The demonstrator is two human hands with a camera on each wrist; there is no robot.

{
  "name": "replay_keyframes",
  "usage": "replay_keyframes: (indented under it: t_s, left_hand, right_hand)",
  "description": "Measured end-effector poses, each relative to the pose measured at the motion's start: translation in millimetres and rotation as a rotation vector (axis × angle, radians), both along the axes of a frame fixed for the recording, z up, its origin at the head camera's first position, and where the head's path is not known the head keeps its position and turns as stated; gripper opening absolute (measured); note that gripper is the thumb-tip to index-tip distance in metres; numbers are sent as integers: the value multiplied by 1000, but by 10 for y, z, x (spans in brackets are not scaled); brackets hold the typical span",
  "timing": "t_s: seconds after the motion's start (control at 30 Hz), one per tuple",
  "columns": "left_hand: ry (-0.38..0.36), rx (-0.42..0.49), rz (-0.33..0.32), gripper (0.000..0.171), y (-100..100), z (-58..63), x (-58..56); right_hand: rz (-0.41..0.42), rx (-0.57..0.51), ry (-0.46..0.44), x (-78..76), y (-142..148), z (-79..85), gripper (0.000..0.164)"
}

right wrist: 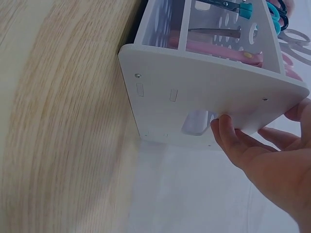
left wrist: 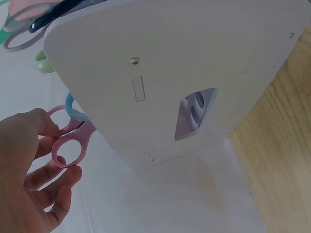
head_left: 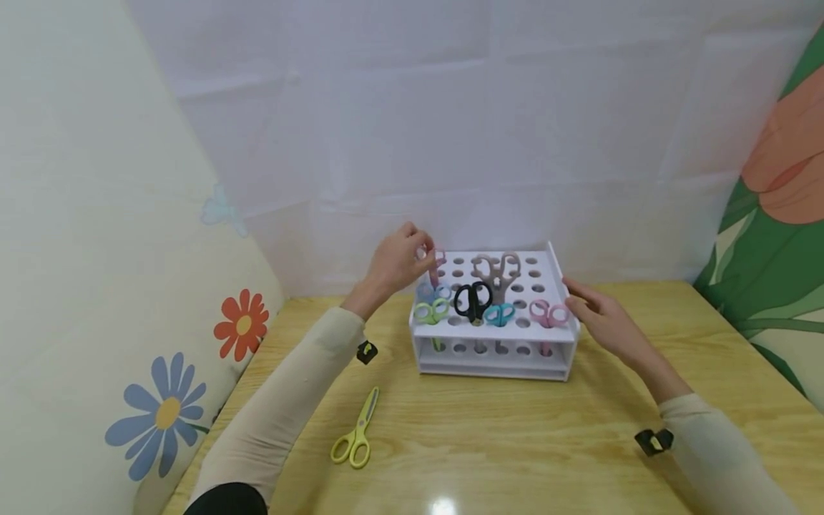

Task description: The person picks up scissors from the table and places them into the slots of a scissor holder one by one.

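Note:
At the rack's back left corner, my left hand (head_left: pixel 400 259) pinches the handle loops of pink scissors (left wrist: pixel 68 148), which point down toward the holes. My right hand (head_left: pixel 601 315) holds the right side panel of the white rack (right wrist: pixel 165 116), with fingertips near its cut-out and the thumb at the top edge. Standing handles-up in the rack are blue scissors (head_left: pixel 433 290), light green scissors (head_left: pixel 431 311), black scissors (head_left: pixel 473 300), teal scissors (head_left: pixel 499 313), taupe scissors (head_left: pixel 497 270) and other pink scissors (head_left: pixel 548 313).
Yellow scissors (head_left: pixel 355 433) lie on the wooden table (head_left: pixel 489 443), in front and left of the rack, blades pointing away. A white cloth (head_left: pixel 386 129) hangs behind the rack. Flower-patterned sheets (head_left: pixel 167 411) stand at both sides.

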State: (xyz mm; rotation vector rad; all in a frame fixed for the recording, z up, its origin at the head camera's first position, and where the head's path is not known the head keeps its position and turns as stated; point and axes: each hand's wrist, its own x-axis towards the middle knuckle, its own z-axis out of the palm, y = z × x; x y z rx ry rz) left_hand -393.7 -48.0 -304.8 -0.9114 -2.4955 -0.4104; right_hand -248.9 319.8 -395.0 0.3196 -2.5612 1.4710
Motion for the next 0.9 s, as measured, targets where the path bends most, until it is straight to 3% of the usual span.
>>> replay_keyframes:
  t_s: [0.43, 0.6, 0.9]
  left_hand:
    - [-89, -221, -68, 21, 50, -36, -16]
    - [-158, -238, -80, 24, 35, -56, -30]
    - [-219, -242, -84, 26, 42, -74, -57]
  right_hand:
    - [-2, -2, 11, 9, -6, -13, 59]
    - [6, -1, 23, 2, -22, -14, 59]
    - [7, 1, 7, 13, -22, -14, 59]
